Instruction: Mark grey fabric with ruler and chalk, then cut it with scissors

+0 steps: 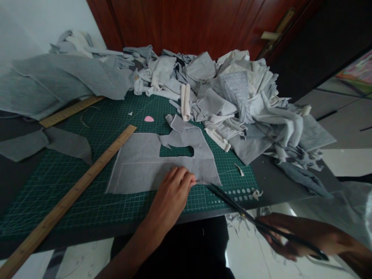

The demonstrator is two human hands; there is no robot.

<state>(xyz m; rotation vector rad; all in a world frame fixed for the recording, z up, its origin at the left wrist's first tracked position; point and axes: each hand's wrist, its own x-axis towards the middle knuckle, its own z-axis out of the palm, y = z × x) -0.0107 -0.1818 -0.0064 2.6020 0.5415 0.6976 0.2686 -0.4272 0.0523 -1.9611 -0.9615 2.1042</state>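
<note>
A piece of grey fabric (139,170) lies on the green cutting mat (95,213), with a cut-out in its middle and a chalk line along its left part. My left hand (177,184) rests on the fabric's near edge, thumb and fingers pressed together on it. Over the mat's front edge at the right, my right hand (286,236) is wrapped round the handles of black scissors (238,209). Their tips lie beside the fabric's near right corner. Whether the blades touch the cloth is hard to tell.
A long wooden ruler (72,193) crosses the left side; another ruler (69,110) lies behind it. Pink tailor's chalk (149,119) sits beyond the fabric. Heaped grey and white cloth scraps (209,85) line the back, before a brown door (188,27).
</note>
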